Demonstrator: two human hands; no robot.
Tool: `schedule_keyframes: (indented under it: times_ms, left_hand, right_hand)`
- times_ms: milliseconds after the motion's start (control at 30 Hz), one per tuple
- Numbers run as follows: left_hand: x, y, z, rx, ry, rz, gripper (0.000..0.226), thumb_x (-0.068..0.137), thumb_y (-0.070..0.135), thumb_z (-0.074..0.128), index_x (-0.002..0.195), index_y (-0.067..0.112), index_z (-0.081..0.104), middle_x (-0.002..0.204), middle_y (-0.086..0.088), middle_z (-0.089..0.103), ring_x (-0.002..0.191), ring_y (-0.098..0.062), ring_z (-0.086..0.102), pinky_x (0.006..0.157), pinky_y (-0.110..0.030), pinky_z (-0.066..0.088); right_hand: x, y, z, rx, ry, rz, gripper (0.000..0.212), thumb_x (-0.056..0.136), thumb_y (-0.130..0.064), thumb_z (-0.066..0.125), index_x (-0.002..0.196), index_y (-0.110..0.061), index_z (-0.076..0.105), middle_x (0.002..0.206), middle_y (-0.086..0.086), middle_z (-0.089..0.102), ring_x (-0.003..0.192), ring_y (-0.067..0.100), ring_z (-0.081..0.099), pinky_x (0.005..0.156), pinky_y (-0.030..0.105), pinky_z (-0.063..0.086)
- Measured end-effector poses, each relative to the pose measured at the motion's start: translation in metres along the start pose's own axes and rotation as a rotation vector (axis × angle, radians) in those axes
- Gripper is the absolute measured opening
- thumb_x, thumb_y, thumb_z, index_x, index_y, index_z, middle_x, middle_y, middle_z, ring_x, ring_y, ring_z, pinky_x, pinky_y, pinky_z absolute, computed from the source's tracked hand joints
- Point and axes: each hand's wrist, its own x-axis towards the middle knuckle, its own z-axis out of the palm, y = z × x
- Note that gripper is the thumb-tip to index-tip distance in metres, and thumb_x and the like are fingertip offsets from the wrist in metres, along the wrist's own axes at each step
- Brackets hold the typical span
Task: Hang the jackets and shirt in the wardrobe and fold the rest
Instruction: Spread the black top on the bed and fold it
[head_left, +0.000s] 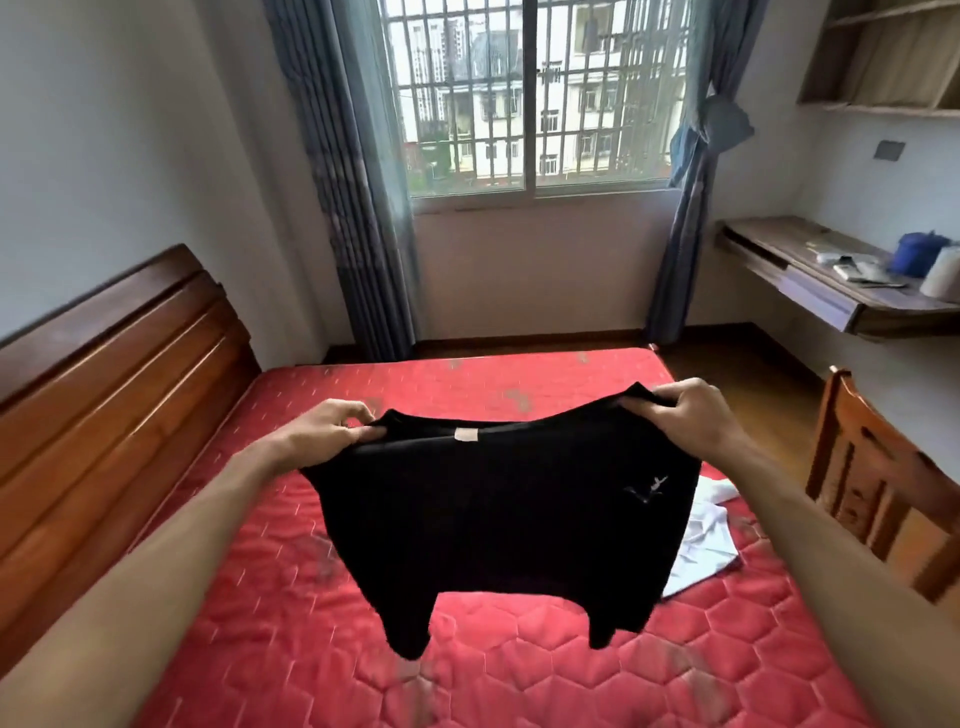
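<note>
Holding black shorts, your left hand and right hand each pinch a waistband corner; likely fold step, next lay flat on mattress below hands

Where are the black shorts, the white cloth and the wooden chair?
black shorts (493, 519): head view, middle of the front fabric.
white cloth (701, 551): head view, the part showing right of the shorts.
wooden chair (878, 457): head view, the top of its backrest.
</note>
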Motion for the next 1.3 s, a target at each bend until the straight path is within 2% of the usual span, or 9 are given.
schedule_keyframes:
  times_ms: [133,367,500,567,667,867,967,1133,1300]
  left_hand:
    - [-0.016,-0.017,-0.008,-0.06,-0.125,-0.124,0.021,0.093,0.04,0.065,0.098,0.021,0.071,0.097,0.001,0.069,0.079,-0.011,0.067,0.062,-0.022,0.048]
    - [0.021,-0.07,-0.003,-0.181,-0.006,-0.119,0.016,0.095,0.032,0.065,0.101,0.018,0.066,0.088,-0.011,0.074,0.071,-0.018,0.072,0.063,-0.027,0.055]
    - [0.079,-0.13,0.029,-0.133,0.041,-0.181,0.005,0.098,0.022,0.062,0.094,0.021,0.064,0.08,-0.002,0.072,0.064,-0.015,0.066,0.063,-0.027,0.05]
    - [0.115,-0.167,0.055,-0.104,0.046,-0.225,0.009,0.098,0.017,0.061,0.093,0.023,0.066,0.083,0.001,0.071,0.073,-0.016,0.067,0.065,-0.026,0.05]
    - [0.177,-0.229,0.102,-0.091,0.052,-0.286,0.029,0.097,0.013,0.062,0.079,0.035,0.065,0.08,0.01,0.069,0.078,-0.013,0.066,0.07,-0.03,0.049]
    - [0.304,-0.353,0.215,-0.102,0.125,-0.423,0.028,0.095,0.016,0.062,0.078,0.038,0.066,0.078,0.012,0.07,0.081,-0.017,0.067,0.075,-0.036,0.052]
    - [0.353,-0.405,0.277,-0.116,0.17,-0.496,0.017,0.096,0.018,0.061,0.093,0.028,0.074,0.094,0.005,0.072,0.09,-0.018,0.066,0.079,-0.034,0.052]
    - [0.386,-0.448,0.362,-0.034,0.252,-0.545,0.025,0.097,0.025,0.058,0.122,0.021,0.059,0.112,-0.009,0.062,0.101,-0.029,0.061,0.087,-0.039,0.049]
    - [0.329,-0.451,0.438,0.17,0.087,-0.576,0.046,0.083,0.056,0.067,0.11,0.023,0.049,0.105,0.0,0.054,0.101,-0.026,0.058,0.077,-0.041,0.05]
  right_hand:
    - [0.0,-0.004,0.021,0.041,-0.184,0.062,0.037,0.079,-0.049,0.078,0.071,-0.013,0.079,0.068,0.016,0.071,0.054,0.024,0.06,0.056,0.032,0.046]
    - [0.043,0.001,0.104,0.12,-0.262,0.138,0.049,0.083,-0.047,0.075,0.073,0.0,0.071,0.061,0.016,0.06,0.054,0.02,0.053,0.056,0.033,0.038]
    - [0.082,0.023,0.18,0.108,-0.381,0.226,0.051,0.084,-0.047,0.071,0.079,0.003,0.067,0.062,0.005,0.05,0.064,0.014,0.048,0.063,0.031,0.035]
    - [0.105,0.046,0.225,0.104,-0.447,0.285,0.046,0.089,-0.04,0.067,0.088,0.006,0.066,0.067,0.014,0.052,0.072,0.014,0.05,0.069,0.031,0.037]
    - [0.14,0.089,0.297,0.072,-0.562,0.38,0.031,0.089,-0.033,0.066,0.089,-0.003,0.073,0.075,0.0,0.059,0.074,0.011,0.056,0.073,0.031,0.042]
    - [0.203,0.199,0.455,0.029,-0.511,0.425,0.032,0.087,-0.038,0.063,0.076,-0.009,0.07,0.062,-0.01,0.058,0.066,0.011,0.056,0.065,0.031,0.04]
    - [0.222,0.25,0.522,0.007,-0.453,0.384,0.015,0.092,-0.023,0.064,0.086,-0.023,0.077,0.081,-0.014,0.074,0.082,0.006,0.066,0.075,0.028,0.046]
    - [0.222,0.322,0.597,-0.056,-0.303,0.366,0.017,0.094,-0.014,0.062,0.105,-0.012,0.075,0.101,0.001,0.074,0.094,0.014,0.065,0.084,0.027,0.043]
    - [0.141,0.37,0.632,-0.186,-0.32,0.325,0.03,0.092,-0.012,0.063,0.122,-0.013,0.062,0.12,0.008,0.06,0.11,0.027,0.055,0.1,0.043,0.045]
